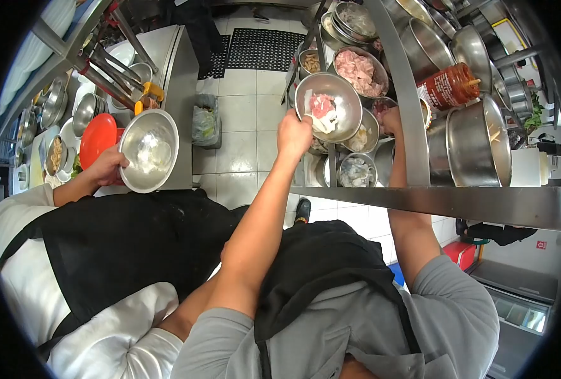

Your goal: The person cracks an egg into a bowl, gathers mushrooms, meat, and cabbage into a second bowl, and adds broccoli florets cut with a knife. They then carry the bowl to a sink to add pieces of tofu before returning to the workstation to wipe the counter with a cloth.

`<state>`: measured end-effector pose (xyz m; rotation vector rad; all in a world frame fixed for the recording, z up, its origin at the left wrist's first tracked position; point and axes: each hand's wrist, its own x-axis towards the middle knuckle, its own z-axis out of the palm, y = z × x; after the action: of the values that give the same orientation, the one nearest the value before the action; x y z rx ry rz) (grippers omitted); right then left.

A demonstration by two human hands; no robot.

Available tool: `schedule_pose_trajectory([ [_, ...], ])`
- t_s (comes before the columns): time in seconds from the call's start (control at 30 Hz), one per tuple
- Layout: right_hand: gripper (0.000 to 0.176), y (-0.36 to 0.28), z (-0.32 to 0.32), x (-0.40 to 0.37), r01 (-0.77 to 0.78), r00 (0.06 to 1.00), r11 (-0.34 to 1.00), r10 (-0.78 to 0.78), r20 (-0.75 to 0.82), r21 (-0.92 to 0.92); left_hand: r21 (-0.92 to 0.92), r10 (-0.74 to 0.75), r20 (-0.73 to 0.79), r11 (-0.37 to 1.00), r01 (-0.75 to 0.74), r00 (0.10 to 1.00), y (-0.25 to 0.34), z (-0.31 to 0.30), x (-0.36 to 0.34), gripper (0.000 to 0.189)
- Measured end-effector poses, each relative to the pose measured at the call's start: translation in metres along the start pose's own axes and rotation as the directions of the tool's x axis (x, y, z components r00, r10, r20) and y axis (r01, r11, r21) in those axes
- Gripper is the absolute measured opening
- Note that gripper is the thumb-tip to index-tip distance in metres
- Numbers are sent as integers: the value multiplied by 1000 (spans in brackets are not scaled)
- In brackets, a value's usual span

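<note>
My left hand (pixel 295 134) grips the rim of a steel mixing bowl (pixel 350 95). In that bowl lie pieces of pink raw meat (pixel 322 103) and some white strips (pixel 324 122). My right hand (pixel 391 121) reaches beneath the metal shelf into a small bowl of reddish food (pixel 381 107); its fingers are mostly hidden there. Just behind my left hand's bowl sits a larger bowl of pale pink meat (pixel 358 71). Below it are a bowl with whitish-yellow pieces (pixel 360 139) and one with translucent white pieces (pixel 357 172).
At left, a co-worker's hand (pixel 107 165) holds an empty steel bowl (pixel 149 151) near red plates (pixel 97 140). The metal shelf (pixel 406 82) carries large pots (pixel 476 148) and a red sauce bottle (pixel 447 86). A lined bin (pixel 206 123) and black mat (pixel 261 49) are on the floor.
</note>
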<state>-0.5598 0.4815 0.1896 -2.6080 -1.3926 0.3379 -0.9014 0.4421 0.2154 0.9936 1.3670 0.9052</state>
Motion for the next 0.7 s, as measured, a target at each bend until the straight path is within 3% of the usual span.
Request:
schedule_pose_trajectory([
  [0.3,29,7,-25,-10,57,969,964,9,-248,258,119,31,16,992,-33,999,-5,3,13,37],
  [0.7,29,13,-33,-26,55,991,949,-15,-132,310,205,32,62,978,-44,998,13,22,23,39],
])
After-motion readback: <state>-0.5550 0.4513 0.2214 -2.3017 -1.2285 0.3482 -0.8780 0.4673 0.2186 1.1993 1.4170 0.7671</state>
